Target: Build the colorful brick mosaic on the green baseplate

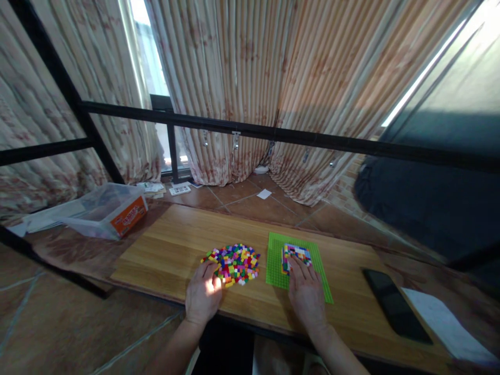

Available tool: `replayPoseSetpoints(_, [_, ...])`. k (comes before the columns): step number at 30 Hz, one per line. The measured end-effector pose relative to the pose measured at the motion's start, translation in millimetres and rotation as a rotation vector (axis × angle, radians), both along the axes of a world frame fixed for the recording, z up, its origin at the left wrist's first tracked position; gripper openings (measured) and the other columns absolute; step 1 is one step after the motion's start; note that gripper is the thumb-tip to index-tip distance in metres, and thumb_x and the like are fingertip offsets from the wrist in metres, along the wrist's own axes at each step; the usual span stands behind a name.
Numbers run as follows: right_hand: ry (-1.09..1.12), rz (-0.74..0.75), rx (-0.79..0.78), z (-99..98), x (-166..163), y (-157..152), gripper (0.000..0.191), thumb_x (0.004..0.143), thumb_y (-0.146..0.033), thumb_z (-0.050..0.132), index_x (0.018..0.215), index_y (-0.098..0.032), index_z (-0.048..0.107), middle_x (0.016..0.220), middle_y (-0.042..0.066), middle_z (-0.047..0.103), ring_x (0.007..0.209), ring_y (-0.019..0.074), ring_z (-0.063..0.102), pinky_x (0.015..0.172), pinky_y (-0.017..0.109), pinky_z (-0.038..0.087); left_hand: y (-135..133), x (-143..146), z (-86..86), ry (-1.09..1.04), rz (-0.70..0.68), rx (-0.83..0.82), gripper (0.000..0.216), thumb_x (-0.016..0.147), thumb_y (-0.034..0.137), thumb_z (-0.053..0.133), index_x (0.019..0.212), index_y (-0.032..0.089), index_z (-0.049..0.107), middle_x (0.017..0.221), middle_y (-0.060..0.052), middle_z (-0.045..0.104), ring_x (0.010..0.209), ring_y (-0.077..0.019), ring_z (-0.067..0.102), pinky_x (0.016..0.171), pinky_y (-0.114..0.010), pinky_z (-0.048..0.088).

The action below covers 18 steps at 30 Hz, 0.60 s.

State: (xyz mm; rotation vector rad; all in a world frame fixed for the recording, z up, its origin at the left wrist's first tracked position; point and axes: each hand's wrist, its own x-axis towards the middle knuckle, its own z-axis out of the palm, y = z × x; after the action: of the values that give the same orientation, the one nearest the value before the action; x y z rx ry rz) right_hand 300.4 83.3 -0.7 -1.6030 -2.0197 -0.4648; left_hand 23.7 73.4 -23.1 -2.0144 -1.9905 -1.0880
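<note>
My left hand (203,292) rests at the near left edge of a heap of small multicoloured toy bricks (237,263). Its fingers are loosely bent, and no brick shows in them. On the right lies a green studded baseplate (275,260), carrying a low block built of white, blue, red and other coloured bricks (300,251). Over this block my right hand (307,291) is laid, fingers stretched forward onto its top and near side. The hand covers the block's near part, and whatever is under the fingertips is hidden.
A wooden table (164,245) bears all this. A black phone (394,304) and a white paper (445,323) lie at the right. Past the left end stands a clear plastic bin (107,208) with an orange label. A black metal bar (250,129) crosses before the curtains (250,62).
</note>
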Motion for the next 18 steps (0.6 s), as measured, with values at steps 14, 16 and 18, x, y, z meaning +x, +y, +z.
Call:
replayPoseSetpoints(14, [0.324,0.086,-0.264,-12.6,-106,-28,0.022,0.091,-0.031,0.052,0.106,-0.021,0.064,0.102,0.008,0.065,0.093,0.0224,0.058,0.083,0.036,0.044,-2,2,2.1,-0.029,-0.008,0.003,0.032,0.076,0.006,0.049,0.101,0.019,0.064,0.107,-0.007,0.066,0.101,-0.0212,0.062,0.091,-0.031,0.051])
replayPoseSetpoints(16, [0.298,0.041,-0.288,-8.1,-112,-27,0.021,0.090,-0.031,0.054,0.104,-0.020,0.065,0.099,0.008,0.066,0.091,0.0235,0.057,0.082,0.036,0.043,-2,2,1.7,-0.030,-0.009,-0.002,0.032,0.076,0.006,0.049,0.102,0.020,0.064,0.107,-0.006,0.066,0.102,-0.0208,0.062,0.092,-0.031,0.050])
replayPoseSetpoints(18, [0.277,0.016,-0.298,-4.7,-115,-26,0.021,0.089,-0.030,0.055,0.104,-0.019,0.065,0.098,0.008,0.066,0.090,0.0243,0.057,0.081,0.037,0.042,-2,2,1.6,-0.031,-0.002,-0.012,0.032,0.076,0.006,0.050,0.102,0.020,0.064,0.107,-0.006,0.066,0.102,-0.0210,0.062,0.092,-0.031,0.050])
